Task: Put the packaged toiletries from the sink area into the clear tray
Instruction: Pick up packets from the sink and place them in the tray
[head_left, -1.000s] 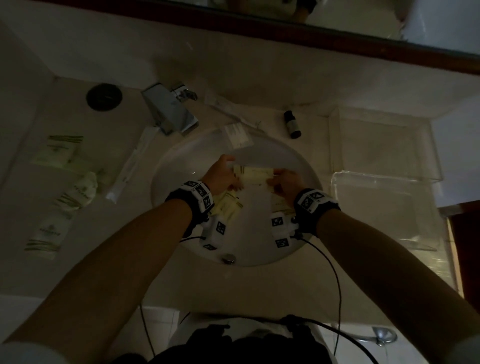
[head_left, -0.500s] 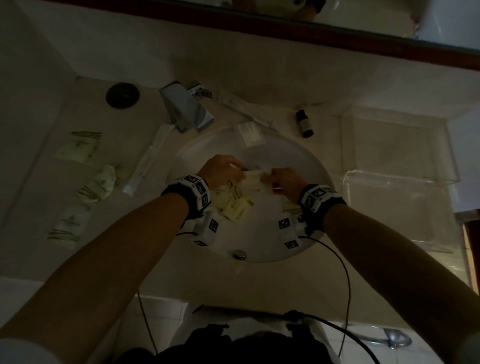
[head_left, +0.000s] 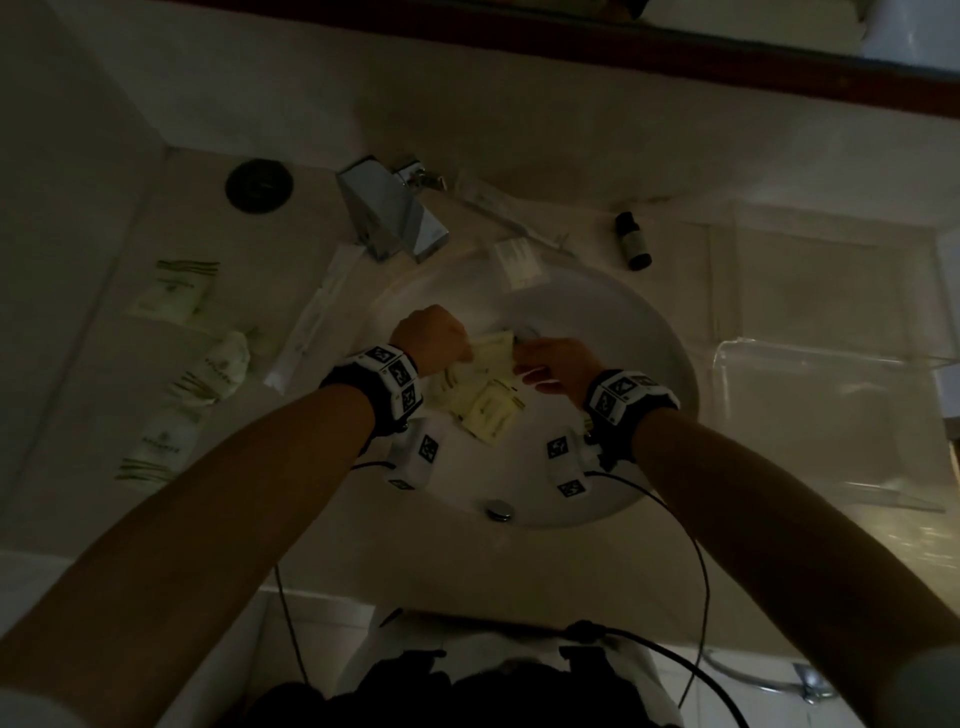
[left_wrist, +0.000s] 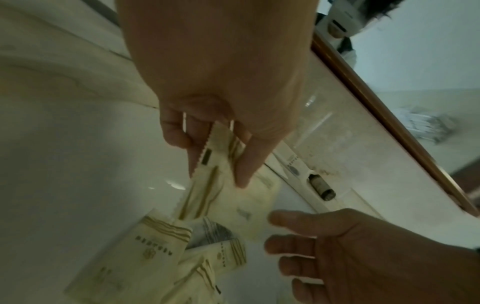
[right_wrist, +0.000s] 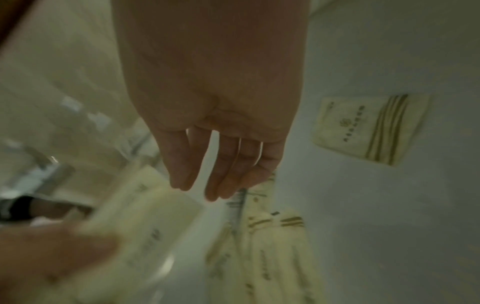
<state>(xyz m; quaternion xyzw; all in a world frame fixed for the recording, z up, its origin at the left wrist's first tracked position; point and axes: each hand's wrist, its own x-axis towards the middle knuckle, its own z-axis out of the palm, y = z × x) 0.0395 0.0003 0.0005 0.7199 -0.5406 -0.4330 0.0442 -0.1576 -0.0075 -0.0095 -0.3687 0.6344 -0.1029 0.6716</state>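
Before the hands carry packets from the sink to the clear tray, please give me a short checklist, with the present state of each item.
1. Left hand pinches a packet: ok.
2. Right hand has a packet: not ok, its fingers are straight and hold nothing.
3. Clear tray is in reach at the right of the sink: ok.
4. Tray holds nothing that blocks: cannot tell, too dark.
5. Sink cleared: not ok, loose packets lie in the bowl.
6. Counter packets collected: not ok.
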